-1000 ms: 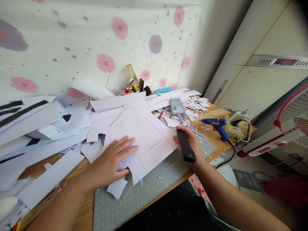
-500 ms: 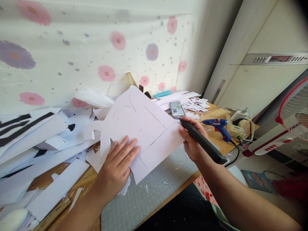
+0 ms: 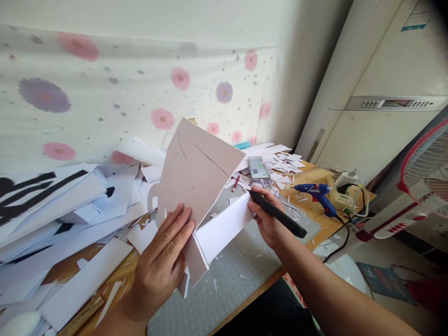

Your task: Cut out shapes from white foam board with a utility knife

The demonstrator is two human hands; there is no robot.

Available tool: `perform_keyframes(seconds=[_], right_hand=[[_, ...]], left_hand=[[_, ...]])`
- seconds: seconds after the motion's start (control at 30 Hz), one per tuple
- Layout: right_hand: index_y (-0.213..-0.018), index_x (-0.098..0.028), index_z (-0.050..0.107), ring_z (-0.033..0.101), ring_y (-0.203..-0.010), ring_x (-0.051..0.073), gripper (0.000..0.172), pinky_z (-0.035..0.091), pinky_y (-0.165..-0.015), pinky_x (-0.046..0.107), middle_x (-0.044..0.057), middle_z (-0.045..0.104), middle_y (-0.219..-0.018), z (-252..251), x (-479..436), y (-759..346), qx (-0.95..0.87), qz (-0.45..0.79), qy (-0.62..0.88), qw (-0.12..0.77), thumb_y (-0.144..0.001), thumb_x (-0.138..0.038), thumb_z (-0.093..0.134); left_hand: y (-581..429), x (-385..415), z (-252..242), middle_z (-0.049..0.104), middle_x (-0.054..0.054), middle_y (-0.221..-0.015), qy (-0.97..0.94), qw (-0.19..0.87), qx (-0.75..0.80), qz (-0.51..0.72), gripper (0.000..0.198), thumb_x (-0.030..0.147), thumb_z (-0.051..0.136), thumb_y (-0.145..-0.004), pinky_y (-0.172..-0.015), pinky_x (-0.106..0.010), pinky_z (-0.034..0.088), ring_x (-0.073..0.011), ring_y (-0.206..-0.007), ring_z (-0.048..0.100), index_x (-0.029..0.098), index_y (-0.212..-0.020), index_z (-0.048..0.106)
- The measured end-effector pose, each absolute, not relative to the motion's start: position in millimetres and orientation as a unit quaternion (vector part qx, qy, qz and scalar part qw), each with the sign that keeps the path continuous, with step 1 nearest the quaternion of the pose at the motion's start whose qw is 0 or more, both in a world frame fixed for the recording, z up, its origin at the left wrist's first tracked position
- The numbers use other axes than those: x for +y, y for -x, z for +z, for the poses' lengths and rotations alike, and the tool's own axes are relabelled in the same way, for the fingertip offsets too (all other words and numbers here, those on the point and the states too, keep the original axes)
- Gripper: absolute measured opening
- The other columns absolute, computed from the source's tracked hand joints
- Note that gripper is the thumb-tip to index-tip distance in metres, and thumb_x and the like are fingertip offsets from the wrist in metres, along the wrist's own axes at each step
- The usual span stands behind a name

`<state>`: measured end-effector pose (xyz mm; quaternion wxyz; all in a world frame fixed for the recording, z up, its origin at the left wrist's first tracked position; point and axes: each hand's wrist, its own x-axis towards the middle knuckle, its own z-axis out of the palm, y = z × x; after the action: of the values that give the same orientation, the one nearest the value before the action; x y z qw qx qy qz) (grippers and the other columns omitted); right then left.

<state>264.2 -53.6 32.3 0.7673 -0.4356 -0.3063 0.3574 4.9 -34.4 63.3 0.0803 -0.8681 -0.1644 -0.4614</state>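
A white foam board (image 3: 199, 172) with dark drawn lines is raised at a slant over the grey cutting mat (image 3: 241, 280). My left hand (image 3: 164, 254) grips its lower left part, fingers across the marked face. A rectangular flap (image 3: 224, 226) on the board's lower right is bent away from the marked panel along a cut line, leaving a gap. My right hand (image 3: 268, 217) pinches the flap's far right corner and also holds a black-handled utility knife (image 3: 280, 214). The knife's blade cannot be made out.
White board pieces (image 3: 87, 275) pile up on the left, and small scraps (image 3: 285, 163) lie at the back. A phone (image 3: 258, 168), a red pen-like stick (image 3: 235, 184) and a blue glue gun (image 3: 320, 193) with a cord are on the right. A fan (image 3: 427, 158) stands beside the table.
The board was flat-faced along its drawn lines; now its lower right part is bent away as a flap. My right hand moved slightly left and down with the knife. The view shifted slightly.
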Motion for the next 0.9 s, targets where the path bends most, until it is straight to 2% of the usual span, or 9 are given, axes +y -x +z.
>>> perform_keyframes(seconds=[0.17, 0.33, 0.43, 0.53, 0.63, 0.7, 0.77, 0.8, 0.9], right_hand=[[-0.094, -0.028, 0.073, 0.05, -0.07, 0.011, 0.039, 0.039, -0.057, 0.02, -0.003, 0.06, -0.088, 29.4, -56.0, -259.6, -0.283, 0.433, 0.402, 0.756, -0.057, -0.022, 0.085], [-0.091, -0.027, 0.073, 0.055, -0.077, 0.011, 0.04, 0.041, -0.061, 0.019, -0.002, 0.064, -0.095, 41.4, -57.1, -264.4, -0.278, 0.417, 0.375, 0.779, -0.054, -0.018, 0.085], [-0.09, -0.027, 0.073, 0.057, -0.081, 0.012, 0.037, 0.042, -0.064, 0.02, -0.002, 0.065, -0.098, 45.5, -55.8, -275.0, -0.293, 0.357, 0.375, 0.803, -0.055, -0.018, 0.083], [-0.09, -0.026, 0.072, 0.06, -0.086, 0.016, 0.032, 0.045, -0.07, 0.024, -0.001, 0.067, -0.1, 47.1, -51.5, -292.3, -0.341, 0.26, 0.407, 0.806, -0.06, -0.023, 0.081], [-0.096, -0.025, 0.073, 0.064, -0.089, 0.023, 0.038, 0.048, -0.081, 0.037, 0.003, 0.072, -0.096, 47.2, -47.3, -305.5, -0.453, 0.157, 0.51, 0.715, -0.06, -0.029, 0.084], [-0.105, -0.024, 0.073, 0.066, -0.089, 0.026, 0.046, 0.049, -0.083, 0.041, 0.005, 0.074, -0.095, 46.7, -47.2, -305.5, -0.488, 0.091, 0.537, 0.682, -0.061, -0.032, 0.085], [-0.115, -0.024, 0.071, 0.066, -0.08, 0.023, 0.048, 0.051, -0.074, 0.038, 0.006, 0.074, -0.09, 47.2, -49.6, -297.5, -0.483, 0.081, 0.481, 0.728, -0.07, -0.037, 0.082], [-0.116, -0.024, 0.072, 0.064, -0.069, 0.02, 0.046, 0.05, -0.065, 0.033, 0.004, 0.073, -0.08, 48.4, -51.5, -291.1, -0.483, 0.108, 0.427, 0.756, -0.074, -0.042, 0.079], [-0.106, -0.022, 0.077, 0.053, -0.051, 0.013, 0.044, 0.045, -0.05, 0.026, 0.001, 0.065, -0.06, 59.0, -57.0, -266.0, -0.506, 0.292, 0.285, 0.76, -0.078, -0.056, 0.072]], left_hand=[[-5.5, -35.6, 65.2, 0.054, -0.018, -0.142, 0.859, 0.063, -0.168, -0.48, 0.076, -0.024, 0.053, -0.073, -0.11, -0.055, 0.047, -0.0361, -0.132, 0.051, 0.01, -0.141, 0.049], [-4.4, -32.1, 63.4, 0.054, -0.022, -0.14, 0.862, 0.087, -0.154, -0.475, 0.07, -0.023, 0.052, -0.075, -0.108, -0.061, 0.046, -0.0386, -0.132, 0.05, 0.005, -0.138, 0.05], [-2.8, -30.0, 63.5, 0.055, -0.022, -0.14, 0.853, 0.101, -0.163, -0.485, 0.067, -0.021, 0.052, -0.075, -0.108, -0.06, 0.047, -0.0382, -0.132, 0.05, 0.005, -0.137, 0.051], [-0.4, -29.1, 65.3, 0.056, -0.019, -0.14, 0.83, 0.107, -0.195, -0.512, 0.069, -0.021, 0.051, -0.075, -0.109, -0.055, 0.048, -0.0347, -0.13, 0.052, 0.007, -0.138, 0.051], [1.3, -29.9, 67.2, 0.056, -0.017, -0.14, 0.819, 0.102, -0.203, -0.527, 0.069, -0.021, 0.052, -0.074, -0.111, -0.052, 0.048, -0.0327, -0.13, 0.054, 0.009, -0.137, 0.052], [1.5, -31.3, 67.3, 0.055, -0.017, -0.141, 0.815, 0.097, -0.2, -0.535, 0.069, -0.021, 0.053, -0.074, -0.111, -0.051, 0.047, -0.0326, -0.13, 0.054, 0.008, -0.137, 0.053], [1.4, -32.7, 66.1, 0.055, -0.017, -0.142, 0.811, 0.088, -0.201, -0.542, 0.069, -0.02, 0.054, -0.075, -0.112, -0.05, 0.047, -0.032, -0.129, 0.054, 0.008, -0.137, 0.052], [1.4, -33.4, 65.1, 0.054, -0.016, -0.143, 0.811, 0.079, -0.201, -0.544, 0.069, -0.02, 0.055, -0.075, -0.112, -0.049, 0.047, -0.0318, -0.129, 0.054, 0.008, -0.138, 0.052], [1.2, -35.0, 61.8, 0.052, -0.016, -0.145, 0.806, 0.043, -0.196, -0.557, 0.067, -0.016, 0.057, -0.077, -0.112, -0.046, 0.048, -0.0308, -0.129, 0.055, 0.008, -0.14, 0.051]])
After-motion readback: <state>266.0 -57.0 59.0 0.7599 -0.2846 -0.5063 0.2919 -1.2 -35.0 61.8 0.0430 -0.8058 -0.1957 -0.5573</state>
